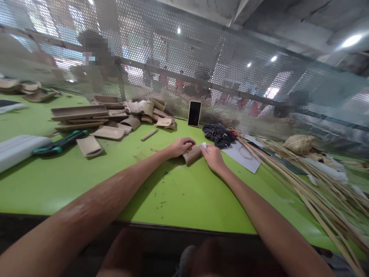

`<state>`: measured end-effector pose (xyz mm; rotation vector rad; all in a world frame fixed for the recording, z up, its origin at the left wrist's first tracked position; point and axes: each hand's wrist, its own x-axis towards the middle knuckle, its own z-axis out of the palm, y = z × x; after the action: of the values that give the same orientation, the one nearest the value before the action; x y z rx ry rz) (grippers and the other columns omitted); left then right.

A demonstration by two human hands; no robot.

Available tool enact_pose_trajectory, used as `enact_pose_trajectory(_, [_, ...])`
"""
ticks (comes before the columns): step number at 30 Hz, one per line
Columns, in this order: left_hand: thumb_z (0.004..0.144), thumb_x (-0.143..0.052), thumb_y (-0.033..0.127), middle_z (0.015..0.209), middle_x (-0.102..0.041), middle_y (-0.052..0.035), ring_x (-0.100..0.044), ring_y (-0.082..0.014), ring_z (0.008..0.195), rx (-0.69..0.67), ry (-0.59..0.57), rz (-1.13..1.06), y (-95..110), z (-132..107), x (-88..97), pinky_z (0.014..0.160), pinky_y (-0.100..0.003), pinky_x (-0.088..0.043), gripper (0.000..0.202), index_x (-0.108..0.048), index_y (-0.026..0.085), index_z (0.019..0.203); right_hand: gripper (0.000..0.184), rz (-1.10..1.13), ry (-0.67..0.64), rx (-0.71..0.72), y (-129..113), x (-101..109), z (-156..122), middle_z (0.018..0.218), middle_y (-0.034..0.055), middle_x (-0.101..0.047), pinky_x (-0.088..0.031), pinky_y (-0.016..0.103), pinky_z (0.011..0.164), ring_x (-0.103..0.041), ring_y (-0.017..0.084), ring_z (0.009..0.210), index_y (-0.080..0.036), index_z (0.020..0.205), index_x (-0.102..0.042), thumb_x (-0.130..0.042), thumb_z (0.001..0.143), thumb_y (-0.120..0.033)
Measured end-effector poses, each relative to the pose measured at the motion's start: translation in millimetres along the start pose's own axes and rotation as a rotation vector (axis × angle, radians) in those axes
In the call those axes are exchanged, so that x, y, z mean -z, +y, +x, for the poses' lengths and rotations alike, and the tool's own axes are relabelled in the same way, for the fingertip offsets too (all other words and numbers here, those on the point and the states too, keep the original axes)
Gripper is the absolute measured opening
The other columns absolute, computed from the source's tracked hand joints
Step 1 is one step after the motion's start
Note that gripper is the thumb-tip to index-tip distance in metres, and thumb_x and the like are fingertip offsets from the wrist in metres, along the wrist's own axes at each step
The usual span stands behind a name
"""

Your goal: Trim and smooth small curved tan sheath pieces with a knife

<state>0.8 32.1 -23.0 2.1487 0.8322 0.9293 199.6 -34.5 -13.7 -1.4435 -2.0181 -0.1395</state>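
A short curved bamboo piece (191,155) rests on the green table between my hands. My left hand (180,147) is closed on its left end, the fingers curled over the top edge. At the right end, my right hand (212,156) pinches a small whitish folded scrap (204,146) that looks like sandpaper or cloth, held against or very near the bamboo. Its exact contact with the wood is hard to make out. Past my hands lies a dark bundled cloth (218,134), and a phone (194,113) stands upright.
Split bamboo pieces (80,112) are heaped at the back left. A green-and-black hand tool (61,144) lies beside a white block (21,150). Long bamboo strips (291,177) spread across the right side, near a white sheet (243,156). A perforated metal screen (161,61) borders the table's back; people sit beyond it.
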Motion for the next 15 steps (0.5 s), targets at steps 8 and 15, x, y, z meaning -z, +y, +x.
enact_pose_trajectory(8, [0.083,-0.048,0.017,0.112,-0.074,-0.0081,-0.065,-0.0186,0.102,0.020,-0.010,0.021,1,1,0.6,0.093,-0.029,-0.051,0.037,-0.072,0.014,0.111,0.018,-0.028,-0.032,0.235,-25,-1,-7,0.085,0.0087,-0.064,-0.046,0.032,0.077,-0.056,0.021,0.082,-0.016,0.090,-0.069,-0.052,0.095,-0.016])
enact_pose_trajectory(15, [0.083,-0.051,0.021,0.104,-0.076,-0.0075,-0.067,-0.0188,0.093,0.090,0.002,0.065,8,0,0.8,0.084,-0.027,-0.053,0.035,-0.075,0.014,0.107,0.020,-0.014,-0.059,0.201,-28,-1,-2,0.093,0.0124,-0.068,-0.048,0.036,0.081,-0.058,0.024,0.089,-0.013,0.098,-0.070,-0.052,0.091,-0.007])
